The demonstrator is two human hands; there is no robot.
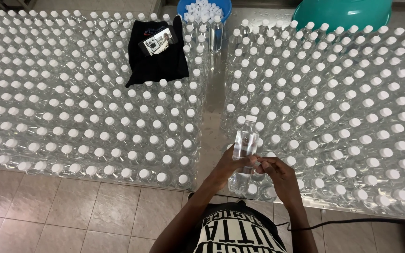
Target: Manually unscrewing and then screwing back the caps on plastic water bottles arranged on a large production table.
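From the head camera, looking down: the person holds one clear plastic bottle with a white cap, upright and lifted a little above the others. I use this held bottle as the landmark for all places.

The left hand is closed around the lower middle of the held bottle, with the fingers bent around its body. The right hand is at the same height, just beside it; its fingertips are pinched together and touch the bottle wall. I cannot tell if they pinch something thin there, such as a label or a film.

To the left of the held bottle stands a big block of capped bottles, packed close on the tiled floor. To the right is a second block of capped bottles, on a metal table. A narrow bare strip runs between the two blocks, directly behind the held bottle. Far behind and to the left, a black cloth lies on the caps, with a phone on top. Straight behind, a blue tub holds loose white caps, and a green basin is behind to the right.

The held bottle seems full, so I judge it moderately heavy for its size. The wall is probably thin and gives under pressure, and the smooth plastic may be slippery if wet. The best place to hold is around the middle of the body, with a wrapping grip as the left hand has now; the cap and neck are stiffer but narrow.
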